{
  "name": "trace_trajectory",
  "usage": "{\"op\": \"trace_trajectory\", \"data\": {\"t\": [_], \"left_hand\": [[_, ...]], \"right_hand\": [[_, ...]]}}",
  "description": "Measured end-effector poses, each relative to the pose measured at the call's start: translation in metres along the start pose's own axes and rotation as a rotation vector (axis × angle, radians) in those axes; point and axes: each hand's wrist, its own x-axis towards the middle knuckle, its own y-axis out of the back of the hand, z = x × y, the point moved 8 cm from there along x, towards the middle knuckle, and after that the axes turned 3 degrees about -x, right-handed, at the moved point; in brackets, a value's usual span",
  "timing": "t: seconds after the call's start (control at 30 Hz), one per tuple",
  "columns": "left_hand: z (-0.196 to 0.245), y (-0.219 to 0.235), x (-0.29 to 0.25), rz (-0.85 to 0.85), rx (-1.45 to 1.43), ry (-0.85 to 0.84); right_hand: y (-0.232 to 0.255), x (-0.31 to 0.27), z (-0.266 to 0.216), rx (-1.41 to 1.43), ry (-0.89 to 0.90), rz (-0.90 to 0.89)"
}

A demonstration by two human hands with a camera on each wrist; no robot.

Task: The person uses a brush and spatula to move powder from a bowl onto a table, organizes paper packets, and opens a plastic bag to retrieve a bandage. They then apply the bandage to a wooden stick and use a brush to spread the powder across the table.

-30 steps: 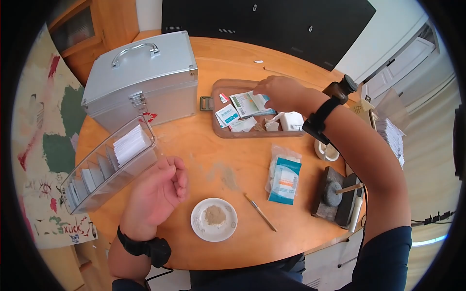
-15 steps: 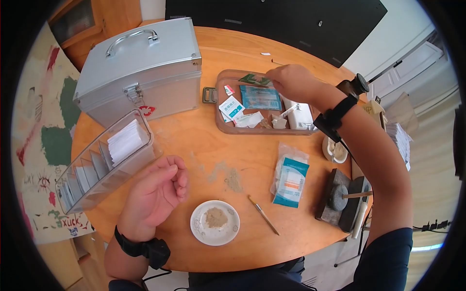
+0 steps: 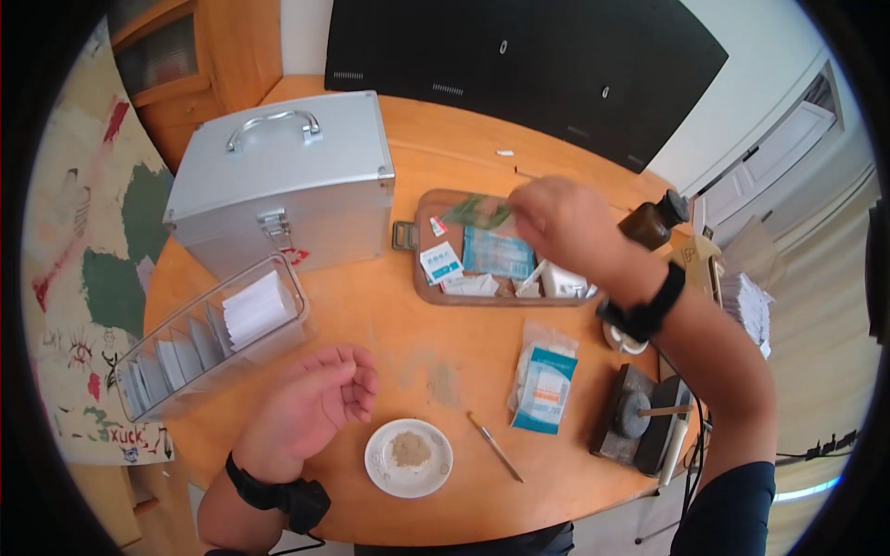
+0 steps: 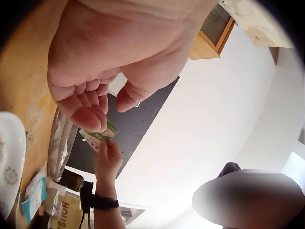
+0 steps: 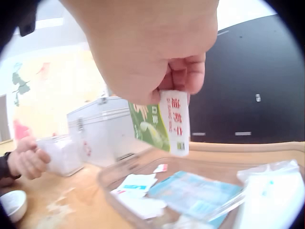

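Note:
A green and white packet (image 3: 484, 211) is pinched in the right hand (image 3: 567, 227), held above the brown tray (image 3: 428, 278). The right wrist view shows the packet (image 5: 164, 125) hanging from the fingertips, its printed face visible. Beneath it in the tray lie a blue packet (image 3: 499, 252), small white and blue packets (image 3: 440, 262) and a white item (image 3: 563, 283). My left hand (image 3: 320, 403) stays above the table between the divided clear box and the white dish, palm up, fingers loosely curled, holding nothing.
The silver case (image 3: 287, 176) stands at the back left, with the clear box of papers (image 3: 213, 343) before it. A dish of powder (image 3: 408, 482), a brush (image 3: 496, 449) and a teal packet (image 3: 545, 389) lie in front. At right are a brown bottle (image 3: 654, 222) and a stone block (image 3: 623, 435).
The right hand has lifted the green and white packet up out of the tray, uncovering the blue packet. The left hand has hardly moved; the head view has tilted.

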Motion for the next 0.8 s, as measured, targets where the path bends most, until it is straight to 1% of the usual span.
{"op": "trace_trajectory", "data": {"t": [0.03,0.1,0.13,0.17,0.2,0.23,0.27,0.3,0.33,0.37,0.4,0.43,0.5,0.53,0.6,0.63,0.7,0.8], "left_hand": [[0.002,-0.004,0.000,-0.009,0.004,-0.012],[-0.002,-0.011,-0.001,0.003,-0.001,0.045],[-0.003,-0.009,-0.001,0.003,0.000,0.044],[-0.005,-0.011,0.001,-0.079,-0.062,0.041],[-0.006,-0.015,0.000,-0.161,-0.124,0.036],[-0.007,-0.019,-0.002,-0.156,-0.123,0.038],[-0.005,-0.021,-0.001,-0.074,-0.071,0.000],[-0.004,-0.020,-0.002,0.014,-0.020,-0.037],[-0.004,-0.019,-0.001,0.032,-0.022,-0.036],[-0.002,-0.014,0.002,0.041,0.036,-0.081],[0.001,-0.009,-0.001,0.060,0.092,-0.126],[0.003,-0.007,-0.002,0.097,0.085,-0.131],[0.012,-0.009,-0.003,0.104,0.143,-0.206],[0.013,-0.005,-0.004,0.118,0.138,-0.213],[0.017,-0.002,-0.003,0.129,0.245,-0.292],[0.016,-0.002,-0.003,0.132,0.237,-0.292],[0.019,-0.002,-0.003,0.157,0.302,-0.332],[0.017,-0.008,-0.003,0.128,0.343,-0.307]], "right_hand": [[0.016,-0.004,-0.027,-0.006,0.129,0.088],[0.040,-0.013,-0.083,0.018,0.352,0.190],[0.046,-0.019,-0.108,-0.017,0.419,0.174],[0.050,-0.024,-0.130,-0.048,0.483,0.156],[0.052,-0.026,-0.143,-0.046,0.483,0.157],[0.052,-0.030,-0.160,-0.039,0.541,0.137],[0.050,-0.033,-0.171,-0.029,0.600,0.119],[0.048,-0.034,-0.174,-0.016,0.600,0.120],[0.046,-0.034,-0.178,0.012,0.623,0.135],[0.043,-0.033,-0.183,0.050,0.649,0.151],[0.039,-0.029,-0.182,0.060,0.644,0.052],[0.041,-0.026,-0.180,0.094,0.660,0.061],[0.046,-0.009,-0.158,0.385,0.399,0.072],[0.048,-0.008,-0.160,0.395,0.412,0.071],[0.042,-0.002,-0.139,0.446,0.100,0.010],[0.042,-0.003,-0.144,0.448,0.105,0.003],[0.025,-0.004,-0.143,0.692,-0.089,-0.140],[0.013,-0.008,-0.144,0.699,-0.101,-0.170]]}}
